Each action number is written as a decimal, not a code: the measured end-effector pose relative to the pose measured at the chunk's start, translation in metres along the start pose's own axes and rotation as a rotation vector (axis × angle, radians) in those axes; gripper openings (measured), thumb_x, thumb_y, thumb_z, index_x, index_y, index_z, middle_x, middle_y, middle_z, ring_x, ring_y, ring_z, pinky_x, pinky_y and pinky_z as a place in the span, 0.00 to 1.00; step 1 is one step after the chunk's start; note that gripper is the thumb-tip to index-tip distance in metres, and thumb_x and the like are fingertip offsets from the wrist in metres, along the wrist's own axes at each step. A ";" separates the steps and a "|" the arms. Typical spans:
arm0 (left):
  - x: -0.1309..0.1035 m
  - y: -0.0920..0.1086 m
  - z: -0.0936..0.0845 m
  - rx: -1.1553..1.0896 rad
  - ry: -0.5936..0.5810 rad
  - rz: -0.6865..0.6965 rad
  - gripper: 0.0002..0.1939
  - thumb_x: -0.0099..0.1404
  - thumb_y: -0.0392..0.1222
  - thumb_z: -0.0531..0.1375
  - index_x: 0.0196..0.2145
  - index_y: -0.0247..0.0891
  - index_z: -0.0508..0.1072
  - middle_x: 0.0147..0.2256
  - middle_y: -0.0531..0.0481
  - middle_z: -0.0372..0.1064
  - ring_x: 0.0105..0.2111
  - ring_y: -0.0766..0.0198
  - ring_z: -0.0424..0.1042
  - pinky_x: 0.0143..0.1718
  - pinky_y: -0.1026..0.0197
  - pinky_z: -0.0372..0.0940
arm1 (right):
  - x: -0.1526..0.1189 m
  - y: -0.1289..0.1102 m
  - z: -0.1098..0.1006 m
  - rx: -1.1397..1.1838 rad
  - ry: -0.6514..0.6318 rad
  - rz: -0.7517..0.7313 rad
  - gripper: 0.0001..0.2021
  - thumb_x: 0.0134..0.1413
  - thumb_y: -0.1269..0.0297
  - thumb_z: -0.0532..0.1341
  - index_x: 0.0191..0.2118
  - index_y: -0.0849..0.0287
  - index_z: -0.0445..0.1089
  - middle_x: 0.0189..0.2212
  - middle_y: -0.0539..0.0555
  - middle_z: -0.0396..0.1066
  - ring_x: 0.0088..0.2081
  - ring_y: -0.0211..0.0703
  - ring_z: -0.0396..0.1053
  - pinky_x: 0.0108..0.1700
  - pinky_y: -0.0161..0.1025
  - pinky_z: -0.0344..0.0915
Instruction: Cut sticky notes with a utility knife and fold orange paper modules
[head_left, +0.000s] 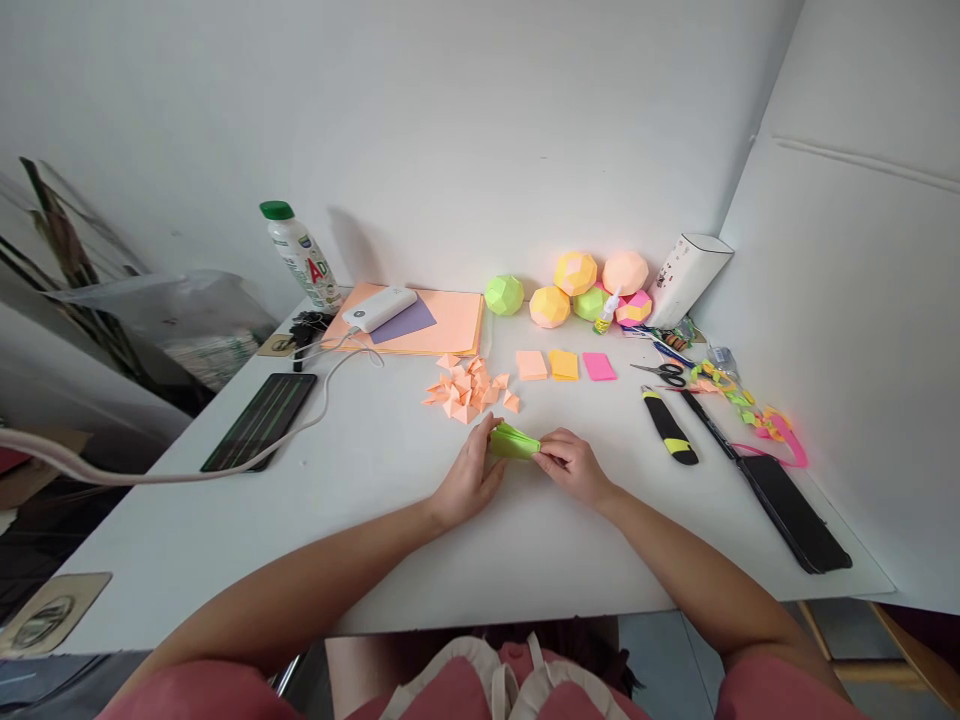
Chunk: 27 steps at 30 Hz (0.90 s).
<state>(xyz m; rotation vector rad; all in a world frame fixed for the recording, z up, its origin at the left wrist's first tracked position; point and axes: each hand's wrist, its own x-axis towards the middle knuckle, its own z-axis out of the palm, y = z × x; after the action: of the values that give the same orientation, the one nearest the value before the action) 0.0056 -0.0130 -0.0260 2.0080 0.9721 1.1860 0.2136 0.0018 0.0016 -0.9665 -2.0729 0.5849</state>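
Between my two hands is a small pad of bright green sticky notes (514, 442), its sheets slightly fanned along the upper edge. My left hand (472, 475) grips the left end, thumb below and fingers behind. The fingers of my right hand (573, 464) pinch the right end. Just beyond lies a pile of folded peach paper pieces (466, 388). A peach pad (532, 365), an orange pad (564, 365) and a pink pad (599, 366) lie in a row behind the hands.
Paper balls (576, 273) and a glue bottle (606, 313) stand by the wall. To the right are scissors (667, 374), a utility knife (670, 427) and a black case (791, 512). A phone (260, 422), cable, power bank (380, 309) and white bottle (304, 260) occupy the left.
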 end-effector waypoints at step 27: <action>-0.001 0.010 -0.004 -0.067 -0.248 -0.079 0.14 0.66 0.33 0.45 0.49 0.42 0.55 0.50 0.44 0.67 0.49 0.62 0.69 0.49 0.49 0.66 | -0.007 -0.004 0.005 -0.010 -0.069 0.019 0.12 0.58 0.67 0.54 0.47 0.57 0.66 0.36 0.57 0.70 0.33 0.42 0.68 0.34 0.41 0.68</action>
<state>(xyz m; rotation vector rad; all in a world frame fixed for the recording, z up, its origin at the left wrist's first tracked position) 0.0044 -0.0188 -0.0168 1.9875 0.8669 0.8903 0.2105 -0.0065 -0.0019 -0.9845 -2.1316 0.6265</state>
